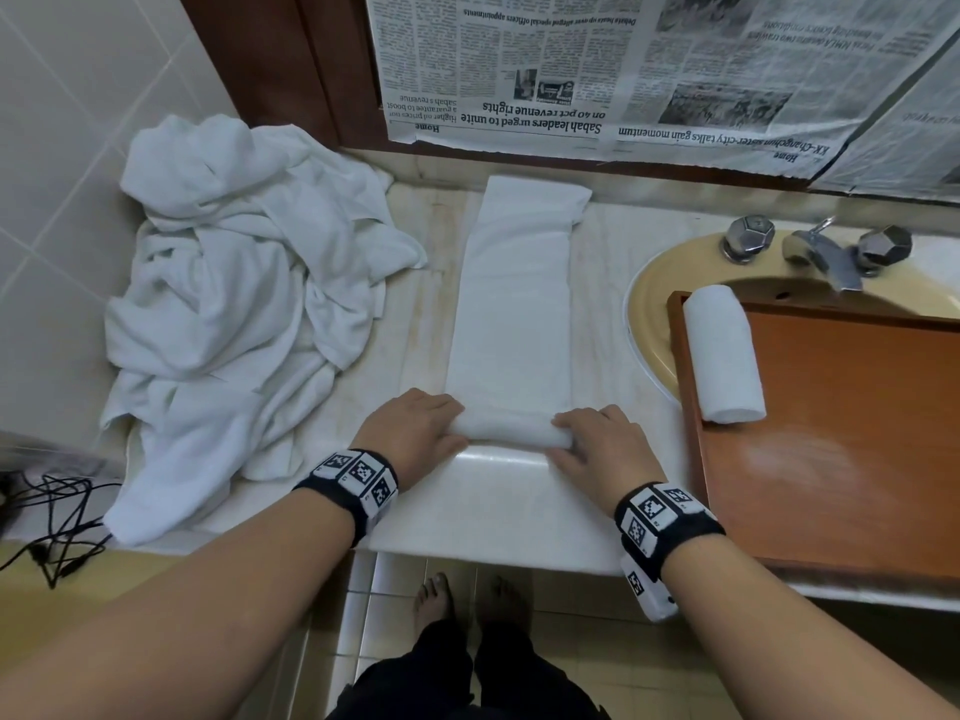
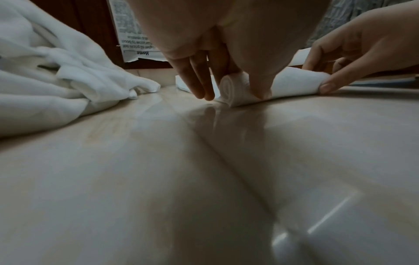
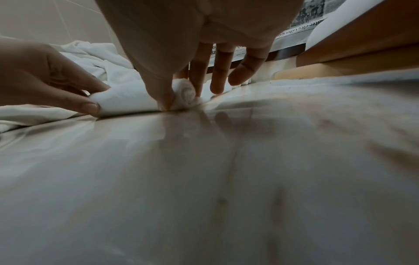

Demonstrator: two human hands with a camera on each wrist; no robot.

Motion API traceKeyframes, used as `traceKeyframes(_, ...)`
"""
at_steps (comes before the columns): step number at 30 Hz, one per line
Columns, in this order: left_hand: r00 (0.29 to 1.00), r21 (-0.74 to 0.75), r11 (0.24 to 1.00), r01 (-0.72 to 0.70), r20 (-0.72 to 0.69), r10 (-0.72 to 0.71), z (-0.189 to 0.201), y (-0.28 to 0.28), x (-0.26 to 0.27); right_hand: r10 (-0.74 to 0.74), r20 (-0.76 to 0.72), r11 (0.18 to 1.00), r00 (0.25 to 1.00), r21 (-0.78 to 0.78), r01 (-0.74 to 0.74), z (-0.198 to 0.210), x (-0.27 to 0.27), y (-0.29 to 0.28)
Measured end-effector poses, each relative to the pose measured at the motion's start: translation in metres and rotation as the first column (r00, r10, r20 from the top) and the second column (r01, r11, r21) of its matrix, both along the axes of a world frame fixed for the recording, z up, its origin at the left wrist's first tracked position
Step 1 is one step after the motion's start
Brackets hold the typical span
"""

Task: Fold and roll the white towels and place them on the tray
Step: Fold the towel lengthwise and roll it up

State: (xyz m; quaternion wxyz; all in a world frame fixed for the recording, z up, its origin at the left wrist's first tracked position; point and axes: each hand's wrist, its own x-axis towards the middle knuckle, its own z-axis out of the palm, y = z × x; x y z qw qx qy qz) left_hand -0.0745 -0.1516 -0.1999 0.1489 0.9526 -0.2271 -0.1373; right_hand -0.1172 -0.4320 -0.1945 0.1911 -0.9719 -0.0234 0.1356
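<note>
White terry, folded into a long strip (image 1: 511, 309) on the marble counter (image 1: 488, 506): your left hand (image 1: 413, 433) and right hand (image 1: 602, 446) pinch the started roll's ends. Roll evenly away, keeping edges aligned, toward the tray (image 1: 831, 433).

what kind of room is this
Most likely a bathroom: a yellow sink with metal taps set in a marble counter, tiled wall, and a heap of white towels.
</note>
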Motion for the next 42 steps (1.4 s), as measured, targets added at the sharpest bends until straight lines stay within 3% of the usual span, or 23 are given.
traceKeyframes(6,0.998,-0.033,0.998,-0.054,-0.018,0.054,-0.007,0.001,-0.004,0.055,0.017,0.998,0.998,0.005,-0.055,-0.004,-0.004,-0.010)
traceKeyframes(11,0.994,0.078,0.991,-0.108,-0.024,0.110,-0.003,-0.002,-0.001,0.119,0.051,0.993,0.992,-0.004,-0.118,-0.005,-0.002,-0.016)
traceKeyframes(18,0.953,-0.058,0.973,-0.225,-0.221,0.208,-0.002,-0.007,0.006,0.061,-0.005,0.990,0.998,0.130,-0.060,-0.006,0.015,-0.019)
traceKeyframes(22,0.878,-0.152,0.900,-0.409,-0.333,0.343,0.005,-0.018,0.013,-0.005,-0.121,0.973,0.993,0.227,0.032,0.001,0.026,-0.019)
traceKeyframes(26,0.772,-0.168,0.776,-0.608,-0.355,0.527,0.009,-0.022,0.019,-0.078,-0.234,0.949,0.969,0.280,0.144,0.007,0.037,-0.019)
traceKeyframes(30,0.683,-0.203,0.665,-0.719,-0.389,0.619,0.009,-0.028,0.022,-0.238,-0.333,0.838,0.912,0.405,0.367,0.005,0.040,-0.022)
traceKeyframes(33,0.661,-0.219,0.630,-0.745,-0.370,0.653,0.008,-0.031,0.021,-0.309,-0.353,0.776,0.883,0.443,0.449,0.005,0.044,-0.022)
traceKeyframes(38,0.700,-0.204,0.670,-0.714,-0.246,0.670,0.012,-0.039,0.020,-0.315,-0.330,0.783,0.890,0.440,0.440,0.008,0.044,-0.016)
traceKeyframes(42,0.774,-0.147,0.760,-0.633,-0.165,0.612,0.015,-0.040,0.019,-0.311,-0.262,0.819,0.914,0.414,0.397,0.011,0.037,-0.010)
